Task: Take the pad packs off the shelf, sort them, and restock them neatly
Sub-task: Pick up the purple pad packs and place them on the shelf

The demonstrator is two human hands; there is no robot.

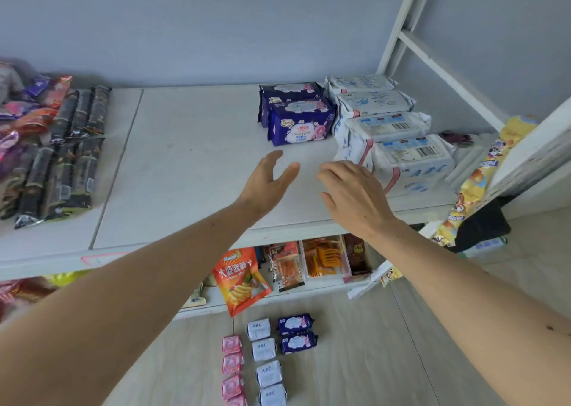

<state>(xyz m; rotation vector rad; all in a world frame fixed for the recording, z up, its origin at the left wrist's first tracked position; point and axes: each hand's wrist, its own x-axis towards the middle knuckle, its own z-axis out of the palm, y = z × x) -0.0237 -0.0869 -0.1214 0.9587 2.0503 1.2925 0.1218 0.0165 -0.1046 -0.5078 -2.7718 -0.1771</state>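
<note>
Packs look light, soft and slippery, best gripped by their flat sides: blue packs (298, 121) and white packs (386, 127) sit on the shelf (191, 164). Left hand (265, 180) and right hand (355, 198) hover empty, fingers apart.

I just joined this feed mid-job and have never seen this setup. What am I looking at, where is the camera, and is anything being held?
There is no machine here: a person works with bare hands, and the single picture comes from a camera on their head, looking forward and down. The left hand and right hand hover open over the white shelf board, holding nothing. At the back right of the shelf stand two dark blue pad packs beside a row of four white pad packs. Dark snack packets lie on the shelf's left. On the floor below, small pink packs, small white packs and small dark blue packs sit sorted in columns.
</note>
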